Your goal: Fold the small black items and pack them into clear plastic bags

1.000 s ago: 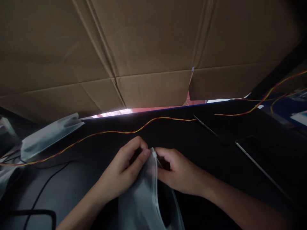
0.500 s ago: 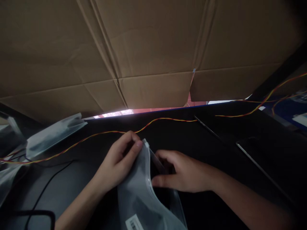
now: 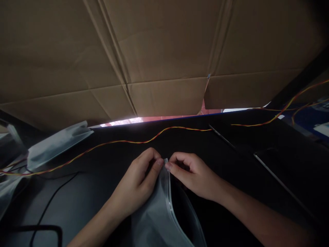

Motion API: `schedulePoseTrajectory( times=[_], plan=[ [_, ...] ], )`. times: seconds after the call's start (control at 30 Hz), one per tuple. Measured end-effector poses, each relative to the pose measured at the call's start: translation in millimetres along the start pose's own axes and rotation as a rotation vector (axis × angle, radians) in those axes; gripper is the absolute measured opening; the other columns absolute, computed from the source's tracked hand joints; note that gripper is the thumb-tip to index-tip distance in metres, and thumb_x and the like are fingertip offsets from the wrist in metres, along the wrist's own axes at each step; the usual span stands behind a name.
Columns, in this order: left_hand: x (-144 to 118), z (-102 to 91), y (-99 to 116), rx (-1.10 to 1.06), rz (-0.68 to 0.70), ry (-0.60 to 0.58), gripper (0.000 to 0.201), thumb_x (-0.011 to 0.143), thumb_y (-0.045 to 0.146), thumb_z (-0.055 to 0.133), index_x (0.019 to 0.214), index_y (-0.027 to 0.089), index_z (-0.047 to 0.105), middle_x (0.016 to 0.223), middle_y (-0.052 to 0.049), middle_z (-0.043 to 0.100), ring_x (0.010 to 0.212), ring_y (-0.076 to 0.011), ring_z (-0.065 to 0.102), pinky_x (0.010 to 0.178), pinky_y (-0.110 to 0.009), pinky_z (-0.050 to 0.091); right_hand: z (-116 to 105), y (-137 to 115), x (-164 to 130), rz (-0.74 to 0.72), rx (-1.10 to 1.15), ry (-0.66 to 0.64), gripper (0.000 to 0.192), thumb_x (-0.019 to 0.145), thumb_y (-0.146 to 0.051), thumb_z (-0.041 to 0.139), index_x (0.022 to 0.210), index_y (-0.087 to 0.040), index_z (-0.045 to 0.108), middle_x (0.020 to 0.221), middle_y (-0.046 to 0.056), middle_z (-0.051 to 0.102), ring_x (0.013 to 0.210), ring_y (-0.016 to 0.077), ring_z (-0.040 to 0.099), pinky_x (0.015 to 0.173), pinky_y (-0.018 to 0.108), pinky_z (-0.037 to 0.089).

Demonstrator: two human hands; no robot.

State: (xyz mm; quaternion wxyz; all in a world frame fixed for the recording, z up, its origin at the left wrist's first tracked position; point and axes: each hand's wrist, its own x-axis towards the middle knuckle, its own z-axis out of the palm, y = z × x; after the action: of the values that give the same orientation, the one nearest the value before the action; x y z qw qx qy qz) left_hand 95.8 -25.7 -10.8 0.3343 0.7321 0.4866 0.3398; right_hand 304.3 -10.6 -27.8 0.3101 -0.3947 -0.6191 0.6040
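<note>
A frosted zip bag (image 3: 156, 219) lies at the bottom middle of the view, its zip edge running up towards the far corner. My left hand (image 3: 140, 181) pinches that top corner between thumb and bent fingers from the left. My right hand (image 3: 195, 175) pinches the same corner from the right, thumb against the zip edge, close to the left fingertips. Below the hands the mouth of the bag gapes, dark inside. Any contents cannot be made out.
A brown cardboard sheet (image 3: 164, 58) stands across the back. Twisted red and yellow wire (image 3: 118, 141) crosses the black table (image 3: 102, 161). Another frosted bag (image 3: 59, 144) lies at left, near a black cable (image 3: 52, 199). Two dark, flat objects with shiny edges, one a slab (image 3: 282, 185), lie at right.
My right hand has come out of the bag's mouth and moved up to its top corner. My left hand and the bag have shifted slightly right and nearer. The barcode label has left view.
</note>
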Motion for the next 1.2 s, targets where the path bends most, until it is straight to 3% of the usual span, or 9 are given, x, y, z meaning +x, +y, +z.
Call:
schedulePoseTrajectory(
  times=[0.3,0.5,0.63,0.8,0.93,1.0,1.07,1.13,1.2],
  plan=[
    [1.8,3.5,0.1,0.174,0.047,0.064,0.022,0.111,0.031,0.048,0.092,0.023,0.056,0.087,0.0,0.062,0.077,-0.0176,0.058,0.07,-0.03,0.045,-4.2,-7.9,-0.4,-0.006,-0.115,0.003,0.025,0.098,-0.027,0.069,0.076,-0.02,0.059,0.069,-0.007,0.049,0.064,0.0103,0.043,0.057,0.025,0.033],
    [4.3,1.6,-6.6,0.166,-0.016,0.119,0.026,0.111,0.036,0.047,0.09,0.024,0.055,0.081,0.002,0.059,0.073,-0.0168,0.055,0.068,-0.029,0.045,-4.9,-11.2,-6.2,0.094,-0.117,-0.102,0.027,0.096,-0.028,0.07,0.074,-0.021,0.056,0.066,-0.007,0.051,0.06,0.0096,0.044,0.052,0.023,0.033],
    [8.1,-9.5,-20.3,0.22,-0.038,0.188,0.027,0.111,0.039,0.047,0.09,0.024,0.053,0.08,0.002,0.057,0.074,-0.0171,0.055,0.068,-0.029,0.044,-5.6,-14.4,-11.3,0.136,-0.105,-0.178,0.025,0.092,-0.026,0.072,0.073,-0.021,0.057,0.064,-0.007,0.054,0.058,0.0086,0.046,0.05,0.021,0.033],
    [22.1,-38.2,-41.4,0.347,-0.071,0.248,0.028,0.11,0.044,0.048,0.094,0.023,0.057,0.078,0.003,0.059,0.072,-0.0184,0.057,0.066,-0.03,0.043,-8.1,-23.3,-20.5,0.255,-0.175,-0.411,0.019,0.088,-0.031,0.076,0.076,-0.021,0.066,0.067,-0.006,0.062,0.057,0.0091,0.055,0.049,0.019,0.038],
    [21.0,-49.4,-33.1,0.473,-0.036,0.216,0.028,0.104,0.047,0.055,0.093,0.023,0.063,0.089,-0.004,0.068,0.085,-0.0248,0.065,0.078,-0.036,0.05,-9.5,-25.3,-20.8,0.298,-0.231,-0.558,0.024,0.09,-0.042,0.078,0.08,-0.022,0.07,0.065,-0.005,0.064,0.051,0.0099,0.06,0.048,0.02,0.041],
    [2.7,-42.6,-18.3,0.568,-0.017,0.211,0.03,0.101,0.05,0.059,0.11,0.023,0.07,0.113,-0.011,0.073,0.108,-0.0342,0.068,0.094,-0.046,0.052,-11.4,-23.5,-17.5,0.259,-0.292,-0.502,0.033,0.094,-0.05,0.077,0.077,-0.021,0.072,0.06,-0.005,0.061,0.05,0.0098,0.057,0.047,0.022,0.038],
    [-27.9,-27.6,-4.3,0.733,-0.002,0.159,0.054,0.099,0.056,0.063,0.146,0.029,0.062,0.142,-0.014,0.069,0.129,-0.0442,0.063,0.104,-0.06,0.051,-14.4,-20.5,-13.3,0.177,-0.328,-0.335,0.042,0.099,-0.055,0.071,0.074,-0.021,0.071,0.059,-0.005,0.058,0.053,0.0098,0.053,0.049,0.023,0.034],
    [-63.1,-8.3,1.7,0.91,0.094,0.059,0.085,0.093,0.067,0.068,0.168,0.036,0.041,0.163,-0.015,0.057,0.14,-0.053,0.057,0.101,-0.071,0.054,-17.7,-17.1,-9.5,0.089,-0.335,-0.149,0.046,0.104,-0.055,0.065,0.074,-0.02,0.069,0.061,-0.005,0.056,0.056,0.0097,0.048,0.051,0.025,0.032],
    [-93.8,7.7,-3.4,1.035,0.214,0.009,0.103,0.085,0.073,0.071,0.173,0.038,0.032,0.173,-0.019,0.045,0.146,-0.0646,0.048,0.088,-0.081,0.057,-19.9,-14.1,-7.1,0.039,-0.342,-0.045,0.047,0.106,-0.053,0.062,0.073,-0.02,0.065,0.061,-0.005,0.053,0.056,0.01,0.045,0.052,0.027,0.03]
  ],
)
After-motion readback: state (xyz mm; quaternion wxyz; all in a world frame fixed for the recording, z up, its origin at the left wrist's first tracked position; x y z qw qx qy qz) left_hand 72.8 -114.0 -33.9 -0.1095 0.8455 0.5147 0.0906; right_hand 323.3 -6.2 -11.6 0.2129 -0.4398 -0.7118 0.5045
